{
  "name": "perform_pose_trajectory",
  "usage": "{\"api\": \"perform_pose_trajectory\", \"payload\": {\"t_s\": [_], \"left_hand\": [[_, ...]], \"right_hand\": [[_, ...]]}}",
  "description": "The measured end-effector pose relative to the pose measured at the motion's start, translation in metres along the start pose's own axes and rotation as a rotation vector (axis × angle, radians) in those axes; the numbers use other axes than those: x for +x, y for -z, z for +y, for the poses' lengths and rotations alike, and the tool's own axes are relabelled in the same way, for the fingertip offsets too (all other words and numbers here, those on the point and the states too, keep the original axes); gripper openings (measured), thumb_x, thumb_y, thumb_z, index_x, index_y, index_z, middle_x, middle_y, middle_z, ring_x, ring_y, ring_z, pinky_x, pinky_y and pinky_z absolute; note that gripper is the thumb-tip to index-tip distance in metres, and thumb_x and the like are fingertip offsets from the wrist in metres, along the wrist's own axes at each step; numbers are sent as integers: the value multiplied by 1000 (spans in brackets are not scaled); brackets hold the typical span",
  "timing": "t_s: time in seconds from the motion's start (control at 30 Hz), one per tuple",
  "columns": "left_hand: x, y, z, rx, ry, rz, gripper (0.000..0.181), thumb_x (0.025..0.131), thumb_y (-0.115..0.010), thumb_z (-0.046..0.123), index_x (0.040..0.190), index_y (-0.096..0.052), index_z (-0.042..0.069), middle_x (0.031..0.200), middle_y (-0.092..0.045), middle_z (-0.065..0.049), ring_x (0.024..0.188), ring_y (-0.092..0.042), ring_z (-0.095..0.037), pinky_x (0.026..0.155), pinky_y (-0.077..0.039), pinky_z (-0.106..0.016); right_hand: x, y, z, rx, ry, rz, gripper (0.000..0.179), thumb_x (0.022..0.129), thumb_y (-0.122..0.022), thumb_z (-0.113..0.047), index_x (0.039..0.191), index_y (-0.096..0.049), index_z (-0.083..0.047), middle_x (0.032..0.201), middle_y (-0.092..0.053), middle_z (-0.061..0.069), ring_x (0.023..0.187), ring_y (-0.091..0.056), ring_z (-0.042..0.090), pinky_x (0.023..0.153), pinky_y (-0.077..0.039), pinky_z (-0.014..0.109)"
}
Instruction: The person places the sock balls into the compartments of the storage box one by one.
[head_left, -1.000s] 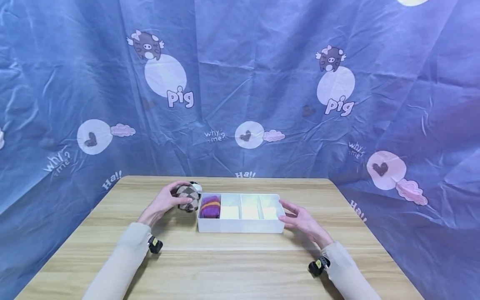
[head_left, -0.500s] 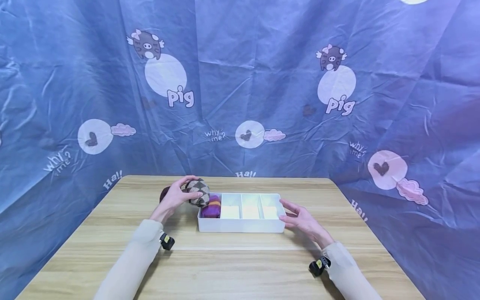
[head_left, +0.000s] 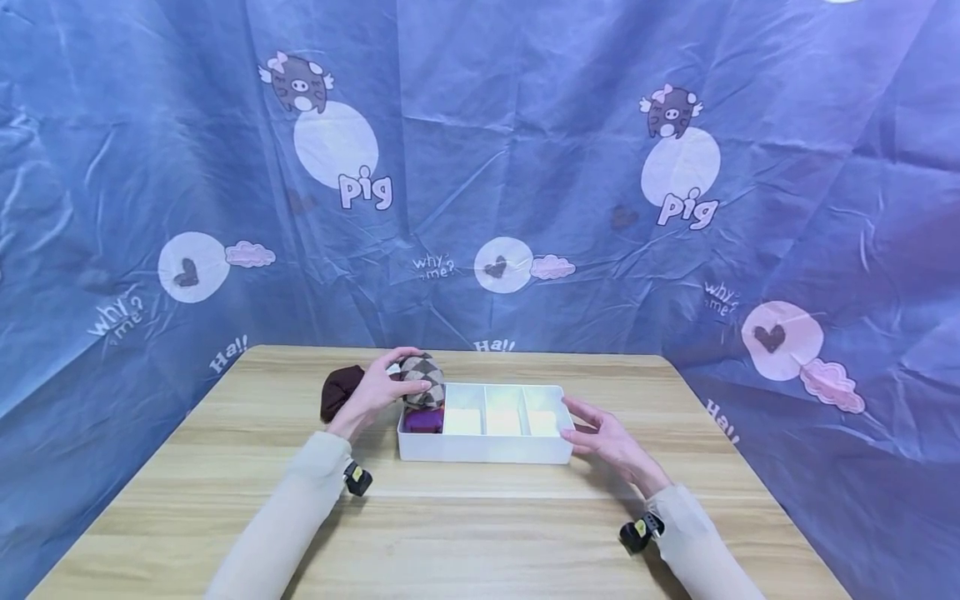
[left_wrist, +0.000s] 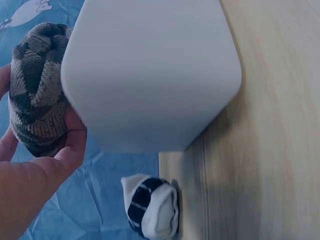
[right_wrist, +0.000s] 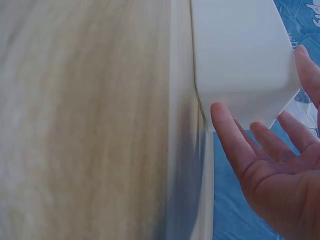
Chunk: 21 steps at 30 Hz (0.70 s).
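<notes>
My left hand [head_left: 373,393] grips a rolled grey-and-black checkered sock [head_left: 422,382] between thumb and fingers. It holds that sock above the leftmost compartment of a white divided box [head_left: 483,448], over a rolled purple sock [head_left: 424,421] inside, part of which is hidden. In the left wrist view the checkered sock [left_wrist: 40,95] is beside the box's end wall [left_wrist: 150,80]. At the box's right end, my right hand [head_left: 611,442] rests its fairly straight, spread fingers on the wall. Its fingertips [right_wrist: 220,110] touch the corner there.
A dark maroon rolled sock [head_left: 341,392] lies on the wooden table [head_left: 465,533], left of the box and partly behind my left hand. Near the box's left end sits a white-and-black rolled sock [left_wrist: 155,207]. A blue printed curtain [head_left: 450,167] hangs behind the table.
My left hand has carried the checkered sock rightward, from beside the box to above its leftmost compartment. The maroon sock has come into sight behind it. My right hand stays at the box's end.
</notes>
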<state>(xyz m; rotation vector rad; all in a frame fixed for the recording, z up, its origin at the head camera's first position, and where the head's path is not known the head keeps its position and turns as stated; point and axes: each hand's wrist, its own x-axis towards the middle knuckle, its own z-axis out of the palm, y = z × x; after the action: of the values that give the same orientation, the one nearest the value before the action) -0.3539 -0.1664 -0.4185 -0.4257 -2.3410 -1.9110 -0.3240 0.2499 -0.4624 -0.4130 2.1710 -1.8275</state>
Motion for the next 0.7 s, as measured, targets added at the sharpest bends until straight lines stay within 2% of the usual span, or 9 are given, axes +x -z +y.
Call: {"api": "perform_pose_trajectory", "payload": {"t_s": [0.23, 0.33, 0.5, 0.7], "left_hand": [[2, -16, 3, 49, -12, -16, 63, 73, -87, 17, 130, -60, 16, 134, -56, -14, 114, -56, -29, 92, -48, -34], [2, -21, 4, 27, -7, -33, 63, 73, -86, 15, 130, -60, 16, 134, -55, -15, 112, -56, -29, 91, -50, -35], [4, -29, 6, -66, 8, -80, 66, 74, -84, 7, 133, -57, 12, 129, -57, -21, 103, -63, -26, 84, -56, -36], [8, -36, 11, -138, 57, -157, 69, 76, -81, 2, 139, -54, 11, 126, -57, -26, 97, -68, -27, 78, -59, -42]], "right_hand": [[0, 0, 1, -7, -10, 23, 77, 91, -69, -13, 154, -26, -6, 160, -19, 23, 135, -42, 42, 96, -53, 38], [1, -1, 2, -10, -11, 32, 76, 91, -70, -13, 154, -27, -6, 160, -20, 23, 134, -44, 40, 95, -53, 38], [2, 0, 3, -6, -16, 29, 76, 91, -69, -13, 154, -27, -7, 161, -20, 22, 134, -44, 39, 94, -54, 37], [1, 1, 3, -9, -6, 25, 78, 91, -70, -14, 154, -26, -5, 160, -19, 25, 133, -45, 39, 94, -54, 36]]}}
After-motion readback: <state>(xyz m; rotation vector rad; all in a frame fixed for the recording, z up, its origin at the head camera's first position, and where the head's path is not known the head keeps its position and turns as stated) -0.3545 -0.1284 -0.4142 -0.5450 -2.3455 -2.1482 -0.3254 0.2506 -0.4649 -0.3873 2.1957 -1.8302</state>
